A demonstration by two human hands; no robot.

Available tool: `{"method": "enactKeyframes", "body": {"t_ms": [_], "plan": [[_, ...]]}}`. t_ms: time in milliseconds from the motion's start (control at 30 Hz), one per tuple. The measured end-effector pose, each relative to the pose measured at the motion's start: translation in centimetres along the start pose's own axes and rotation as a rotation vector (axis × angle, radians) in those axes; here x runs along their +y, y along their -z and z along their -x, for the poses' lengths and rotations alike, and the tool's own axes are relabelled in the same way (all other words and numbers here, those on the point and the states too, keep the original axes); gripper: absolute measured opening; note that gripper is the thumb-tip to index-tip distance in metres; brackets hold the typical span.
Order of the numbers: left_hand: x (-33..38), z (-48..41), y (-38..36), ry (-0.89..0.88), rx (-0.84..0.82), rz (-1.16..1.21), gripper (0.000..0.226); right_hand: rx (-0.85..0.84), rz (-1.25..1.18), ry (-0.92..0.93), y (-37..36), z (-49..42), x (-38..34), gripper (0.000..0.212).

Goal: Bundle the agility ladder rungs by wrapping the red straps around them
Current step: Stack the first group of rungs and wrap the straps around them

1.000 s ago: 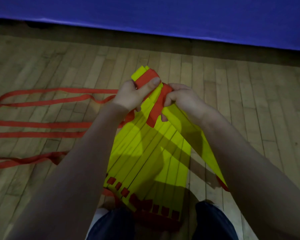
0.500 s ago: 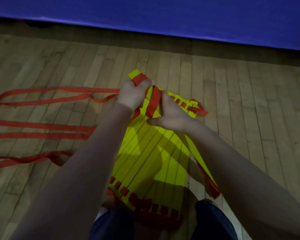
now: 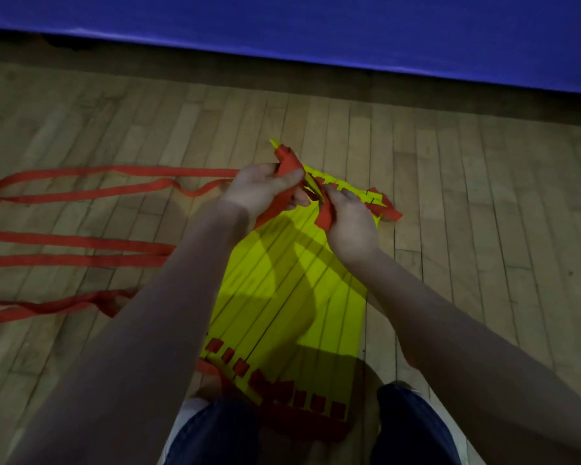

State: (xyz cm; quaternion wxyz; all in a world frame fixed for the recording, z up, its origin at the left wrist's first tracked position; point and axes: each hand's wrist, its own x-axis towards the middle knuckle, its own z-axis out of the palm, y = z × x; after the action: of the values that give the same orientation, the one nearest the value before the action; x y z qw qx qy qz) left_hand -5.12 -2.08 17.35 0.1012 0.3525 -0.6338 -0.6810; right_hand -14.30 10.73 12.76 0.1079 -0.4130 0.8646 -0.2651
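Gripping a red strap point(image 3: 288, 162) in the curled fingers point(image 3: 293, 177) of the left hand point(image 3: 262, 191) and pinching another fold in the right hand point(image 3: 349, 226), at the far end of the fanned yellow rungs point(image 3: 292, 290) on the wooden floor point(image 3: 483, 203), with loose strap lengths point(image 3: 81, 243) trailing left.

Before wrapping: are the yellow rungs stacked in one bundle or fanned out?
Fanned out: yellow rungs lie side by side, dark gaps between them; left hand and right hand grip red strap at the far end.
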Motion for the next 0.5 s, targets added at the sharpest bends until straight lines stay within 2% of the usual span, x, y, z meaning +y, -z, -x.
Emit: {"method": "enactKeyframes", "body": {"t_ms": [100,300,500], "plan": [[0.27,0.14,0.17,0.038,0.033,-0.042,0.033,-0.001,-0.023,-0.026,0.24,-0.04,0.19,0.042],[-0.31,-0.02,0.73,0.047,0.007,-0.076,0.017,0.001,-0.003,-0.065,0.31,-0.52,0.80,0.043],[-0.08,0.03,0.65,0.068,-0.222,-0.176,0.011,-0.011,-0.020,-0.060,0.53,-0.81,0.55,0.032]]}}
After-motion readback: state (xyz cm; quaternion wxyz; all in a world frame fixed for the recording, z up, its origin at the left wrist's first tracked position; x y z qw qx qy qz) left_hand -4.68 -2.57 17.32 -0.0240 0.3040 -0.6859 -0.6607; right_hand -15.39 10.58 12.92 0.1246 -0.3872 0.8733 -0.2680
